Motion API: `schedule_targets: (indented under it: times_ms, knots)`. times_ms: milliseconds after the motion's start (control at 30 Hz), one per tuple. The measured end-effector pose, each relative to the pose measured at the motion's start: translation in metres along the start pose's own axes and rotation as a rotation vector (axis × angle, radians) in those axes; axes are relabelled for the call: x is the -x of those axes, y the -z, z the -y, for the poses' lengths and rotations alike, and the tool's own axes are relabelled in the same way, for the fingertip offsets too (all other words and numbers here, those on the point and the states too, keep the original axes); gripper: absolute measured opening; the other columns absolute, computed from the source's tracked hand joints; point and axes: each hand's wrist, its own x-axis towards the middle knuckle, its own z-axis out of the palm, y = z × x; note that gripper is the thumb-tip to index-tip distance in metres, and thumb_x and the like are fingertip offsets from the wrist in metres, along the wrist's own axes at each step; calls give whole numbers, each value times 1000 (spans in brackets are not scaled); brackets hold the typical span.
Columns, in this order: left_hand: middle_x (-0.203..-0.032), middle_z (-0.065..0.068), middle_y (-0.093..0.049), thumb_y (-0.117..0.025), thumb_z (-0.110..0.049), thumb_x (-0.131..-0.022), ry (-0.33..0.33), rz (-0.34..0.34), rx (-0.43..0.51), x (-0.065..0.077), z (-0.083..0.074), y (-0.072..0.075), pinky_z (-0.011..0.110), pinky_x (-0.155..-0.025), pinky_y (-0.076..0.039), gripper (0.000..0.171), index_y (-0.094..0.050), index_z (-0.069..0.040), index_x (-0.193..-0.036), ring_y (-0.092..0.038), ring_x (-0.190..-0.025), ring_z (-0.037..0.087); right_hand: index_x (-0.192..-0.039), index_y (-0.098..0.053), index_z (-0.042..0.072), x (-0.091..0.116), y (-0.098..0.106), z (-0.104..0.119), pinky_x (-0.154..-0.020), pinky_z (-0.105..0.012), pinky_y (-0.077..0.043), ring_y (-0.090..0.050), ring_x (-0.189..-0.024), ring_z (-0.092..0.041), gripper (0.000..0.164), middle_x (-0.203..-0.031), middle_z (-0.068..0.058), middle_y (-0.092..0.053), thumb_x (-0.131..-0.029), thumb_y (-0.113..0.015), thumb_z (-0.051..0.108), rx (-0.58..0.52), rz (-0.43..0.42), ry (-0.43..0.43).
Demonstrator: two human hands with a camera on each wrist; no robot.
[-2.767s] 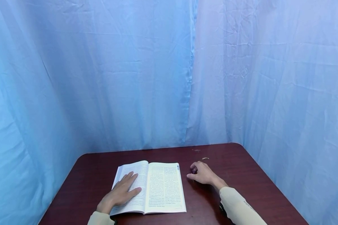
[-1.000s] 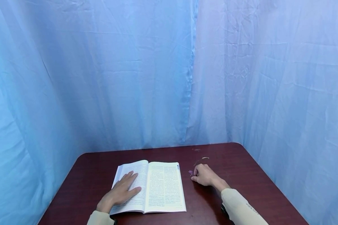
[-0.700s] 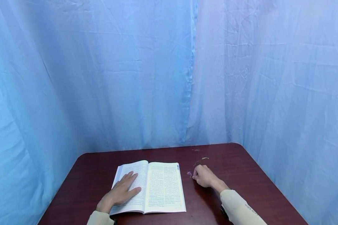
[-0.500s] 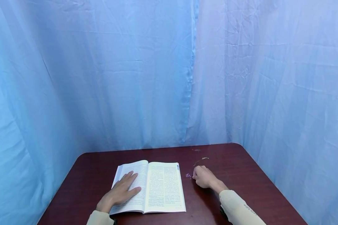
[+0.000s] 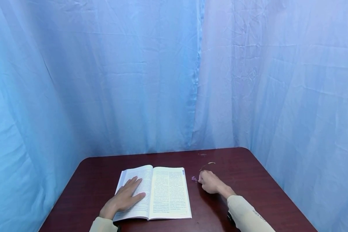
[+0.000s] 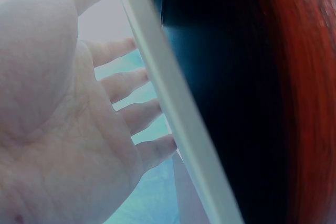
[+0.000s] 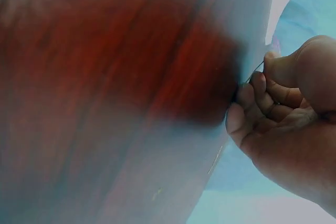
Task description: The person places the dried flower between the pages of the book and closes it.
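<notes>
A book [image 5: 171,193] lies spread on the dark red table. My left hand [image 5: 124,196] rests on its left page with the fingers straight and parted. In the left wrist view, the fingers [image 6: 123,85] of that hand reach past the book's pale edge [image 6: 168,93]. Right of the book, my right hand [image 5: 211,182] pinches a thin-stemmed purple flower sprig [image 5: 194,178] between thumb and fingers, its small blossoms pointing toward the book. The right wrist view shows the thin stem [image 7: 255,70] at the thumb tip, while the curled fingers lie close to the tabletop.
Just beyond my right hand lies a second thin sprig [image 5: 211,163] with a pale yellowish tip. A faint pale mark [image 5: 202,154] shows near the table's back edge. Blue curtains [image 5: 139,80] hang around the table [image 5: 235,158].
My right hand, looser at first, has closed its fingertips and drawn back slightly; the purple blossoms now show left of it. My left hand and the book have stayed put.
</notes>
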Motion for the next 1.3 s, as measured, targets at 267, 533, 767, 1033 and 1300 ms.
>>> schedule_targets:
  times_ms: [267, 533, 767, 1033, 1300]
  knots:
    - [-184, 27, -30, -71, -47, -109, 8, 0, -1, -1, 1, 0, 78, -139, -18, 80, -45, -5, -172, -23, -173, 55, -89, -66, 12, -3, 6, 1, -73, -29, -49, -55, -72, -11, 25, -82, 2, -64, -113, -63, 4, -136, -27, 1]
    - [-184, 28, -31, -72, -46, -109, 2, 0, 1, 0, -1, 0, 78, -139, -19, 79, -45, -5, -172, -24, -172, 56, -93, -75, 6, -8, 3, -7, -66, -25, -54, -65, -72, -13, 16, -80, -3, -72, -109, -73, 6, -350, -65, 48]
    - [-184, 27, -31, -71, -46, -109, 13, -3, -15, 0, -2, 1, 77, -139, -19, 79, -45, -6, -172, -24, -173, 54, -97, -76, -4, -8, 9, -6, -67, -30, -62, -71, -75, -21, 12, -84, -18, -76, -108, -71, 0, -511, -51, 69]
    - [-184, 29, -31, -71, -51, -108, -11, -13, 13, -1, 6, -3, 80, -138, -18, 83, -45, -5, -172, -24, -172, 57, -107, -77, -10, -9, 6, 1, -68, -30, -63, -71, -75, -20, 16, -87, -21, -76, -109, -71, 5, -566, -58, 38]
    - [-184, 30, -30, -69, -60, -106, -8, -13, 30, -4, 12, -6, 81, -137, -17, 88, -45, -6, -172, -23, -171, 58, -105, -77, -5, -12, -2, 21, -59, -25, -54, -64, -72, -17, 13, -89, -24, -76, -109, -72, 6, -599, -43, 67]
